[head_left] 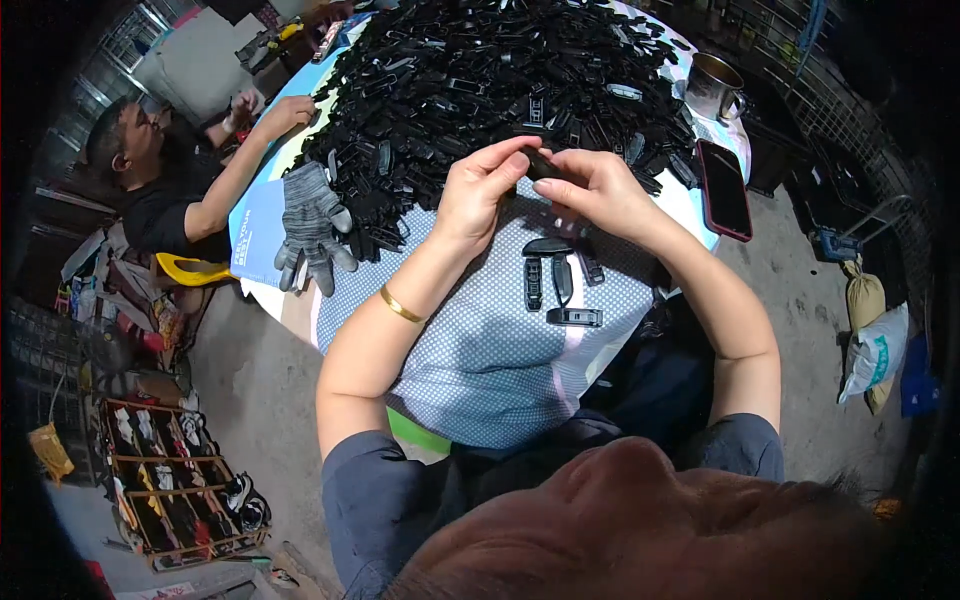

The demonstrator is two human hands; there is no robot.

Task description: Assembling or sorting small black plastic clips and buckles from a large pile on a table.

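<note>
My left hand (482, 185) and my right hand (595, 185) meet over the table, fingertips pinching one small black plastic part (543, 163) between them. A gold bangle (400, 305) sits on my left wrist. Just beyond my hands lies a large heap of black plastic parts (500, 80). Several separate black parts (560, 280) lie on the blue-and-white dotted cloth (480, 350) below my hands.
A grey work glove (310, 225) lies at the heap's left edge. A phone in a red case (724, 188) and a metal mug (714, 85) sit at the right. Another person (190, 170) sits at the left, hand on the table. A crate of shoes (170, 480) stands on the floor.
</note>
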